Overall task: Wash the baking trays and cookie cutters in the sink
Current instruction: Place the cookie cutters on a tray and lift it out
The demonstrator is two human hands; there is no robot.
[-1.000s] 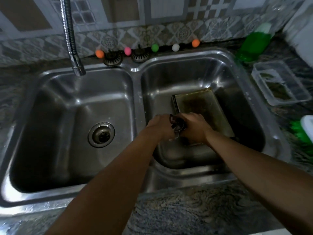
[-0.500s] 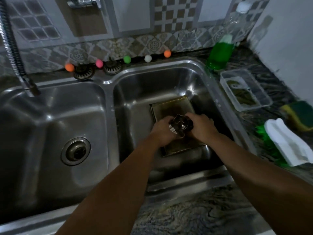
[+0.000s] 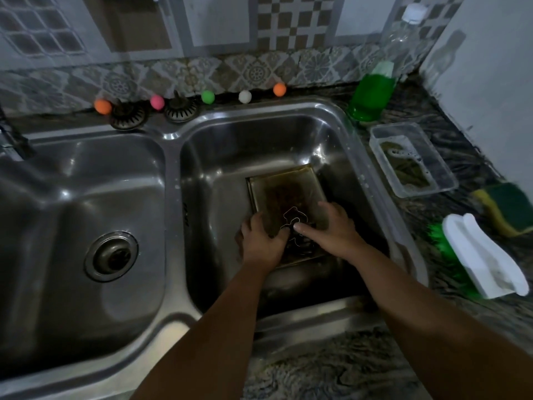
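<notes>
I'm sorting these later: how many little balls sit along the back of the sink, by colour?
Orange balls: 2
Pink ball: 1
Green ball: 1
White ball: 1
Total: 5

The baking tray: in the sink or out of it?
In. The baking tray lies flat on the bottom of the right sink basin, under both hands.
</notes>
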